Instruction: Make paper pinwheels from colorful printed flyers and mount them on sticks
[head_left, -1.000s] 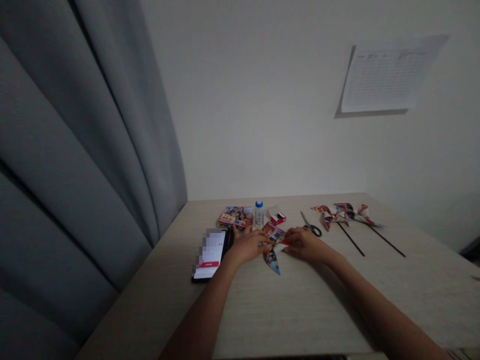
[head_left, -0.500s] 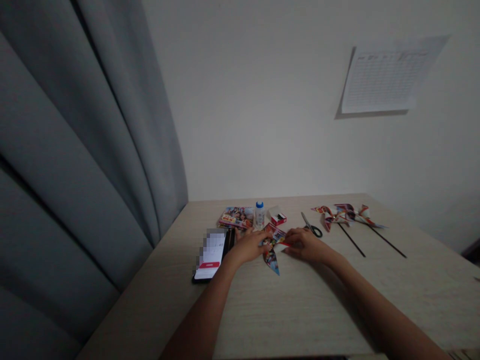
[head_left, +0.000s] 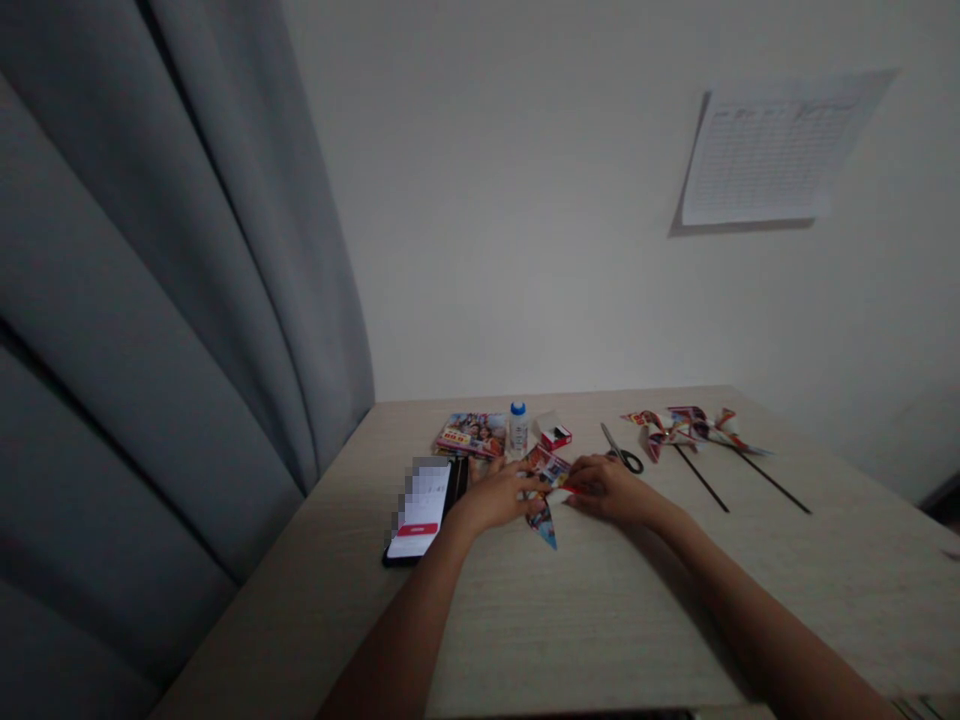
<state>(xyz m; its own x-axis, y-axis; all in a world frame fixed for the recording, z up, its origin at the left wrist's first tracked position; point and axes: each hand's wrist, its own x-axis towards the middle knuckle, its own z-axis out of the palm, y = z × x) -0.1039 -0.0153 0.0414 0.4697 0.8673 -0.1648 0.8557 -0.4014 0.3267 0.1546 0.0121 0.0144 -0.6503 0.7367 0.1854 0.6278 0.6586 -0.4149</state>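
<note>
A printed paper pinwheel [head_left: 543,528] with pointed, partly curled blades lies on the table between my hands. My left hand [head_left: 496,497] comes over it from the left, its thumb and a stretched-out finger holding the paper near the middle. On the other side, my right hand [head_left: 611,488] has its fingers closed on a folded red and white blade, which they partly hide. Just beyond the hands are a small white bottle with a blue cap [head_left: 518,430], a small red and white box [head_left: 555,435] and scissors [head_left: 622,450] with dark handles.
Two finished-looking pinwheels [head_left: 667,432] on dark sticks [head_left: 776,483] lie to the right. A stack of printed leaflets [head_left: 472,433] sits at the back left, with a lit phone [head_left: 416,525] in front. Grey curtain [head_left: 187,300] borders the table [head_left: 570,630] on the left.
A finger of my left hand now reaches slightly farther right across the pinwheel's middle. My right hand keeps nearly the same place. The whole view has shifted very slightly.
</note>
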